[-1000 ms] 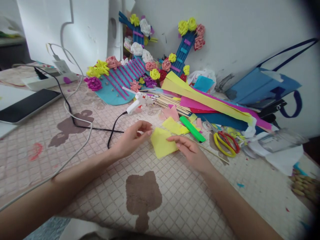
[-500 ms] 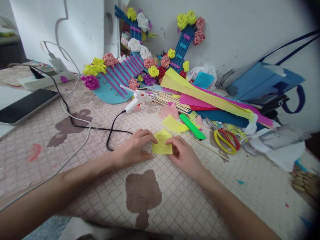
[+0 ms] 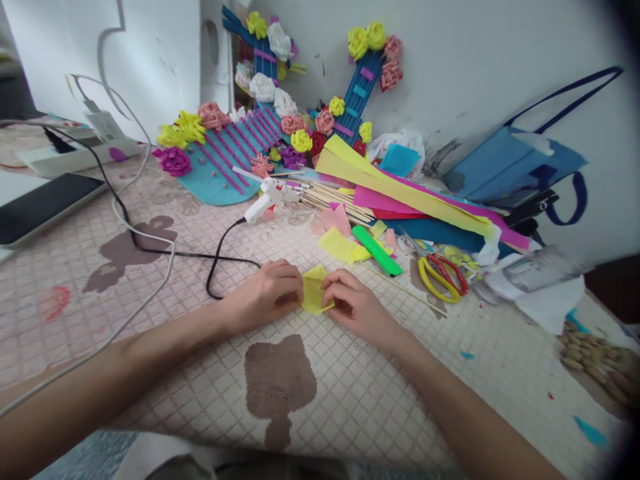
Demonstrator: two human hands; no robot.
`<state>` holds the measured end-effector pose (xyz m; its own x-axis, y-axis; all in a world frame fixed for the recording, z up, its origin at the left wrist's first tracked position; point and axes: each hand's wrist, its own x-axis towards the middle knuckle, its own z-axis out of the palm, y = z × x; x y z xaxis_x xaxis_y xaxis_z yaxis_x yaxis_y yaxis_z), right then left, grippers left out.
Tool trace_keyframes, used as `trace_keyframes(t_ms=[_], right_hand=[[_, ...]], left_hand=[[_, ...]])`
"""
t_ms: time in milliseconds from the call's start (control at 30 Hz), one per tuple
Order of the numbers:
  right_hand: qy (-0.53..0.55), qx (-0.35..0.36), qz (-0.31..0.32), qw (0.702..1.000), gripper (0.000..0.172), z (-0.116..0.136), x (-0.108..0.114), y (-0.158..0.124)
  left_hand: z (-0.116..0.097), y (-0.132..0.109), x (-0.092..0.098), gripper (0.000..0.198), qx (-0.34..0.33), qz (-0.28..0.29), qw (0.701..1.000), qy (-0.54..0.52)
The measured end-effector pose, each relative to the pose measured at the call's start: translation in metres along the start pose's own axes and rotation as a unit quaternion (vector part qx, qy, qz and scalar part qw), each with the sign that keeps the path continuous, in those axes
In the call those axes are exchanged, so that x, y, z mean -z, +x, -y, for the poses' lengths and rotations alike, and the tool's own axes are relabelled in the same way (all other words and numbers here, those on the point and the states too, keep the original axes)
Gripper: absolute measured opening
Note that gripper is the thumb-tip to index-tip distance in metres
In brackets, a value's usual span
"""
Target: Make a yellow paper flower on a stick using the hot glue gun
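A small piece of yellow crepe paper (image 3: 313, 291) is between my two hands, just above or on the table. Its left edge is pinched in the closed fingers of my left hand (image 3: 270, 291). My right hand (image 3: 357, 305) grips the right edge between thumb and fingers. Part of each edge is hidden by the fingertips. Just beyond the hands lie yellow paper scraps (image 3: 337, 245) and a bright green cutter-like tool (image 3: 377, 251). A white glue gun (image 3: 267, 200) rests farther back, its black cord running to the left.
Scissors (image 3: 440, 277) with yellow and red handles lie at right, near a thin stick (image 3: 405, 289). Behind are rolled coloured papers (image 3: 405, 190), wooden sticks (image 3: 340, 203) and a blue guitar-shaped piece (image 3: 213, 180) with paper flowers. A white cable (image 3: 167, 267) crosses the left side.
The yellow paper has turned from a flat square to a slanted shape with a corner pointing down. My left fingers have closed more on its edge. The view has shifted slightly.
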<state>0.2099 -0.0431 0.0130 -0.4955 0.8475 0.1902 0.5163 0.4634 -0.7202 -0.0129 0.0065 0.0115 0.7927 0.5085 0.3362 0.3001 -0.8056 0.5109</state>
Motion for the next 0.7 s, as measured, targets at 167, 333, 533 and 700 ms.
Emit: trace_keyframes(t_ms=[167, 333, 533, 700], right_hand=[[-0.019, -0.01, 0.033, 0.999, 0.032, 0.001, 0.006, -0.001], [-0.015, 0.002, 0.077, 0.997, 0.02, 0.003, 0.013, -0.002], [0.01, -0.019, 0.07, 0.997, 0.028, 0.001, 0.013, -0.002], [-0.002, -0.013, 0.072, 0.997, 0.016, 0.006, 0.014, -0.006]], left_hand=[[-0.002, -0.001, 0.002, 0.01, -0.008, 0.016, 0.999, 0.03], [0.0, -0.004, 0.001, 0.01, 0.009, 0.031, 0.999, 0.024], [0.005, -0.001, 0.007, 0.013, 0.019, 0.041, 0.998, -0.054], [0.004, 0.001, 0.01, 0.009, 0.019, 0.058, 0.996, -0.068]])
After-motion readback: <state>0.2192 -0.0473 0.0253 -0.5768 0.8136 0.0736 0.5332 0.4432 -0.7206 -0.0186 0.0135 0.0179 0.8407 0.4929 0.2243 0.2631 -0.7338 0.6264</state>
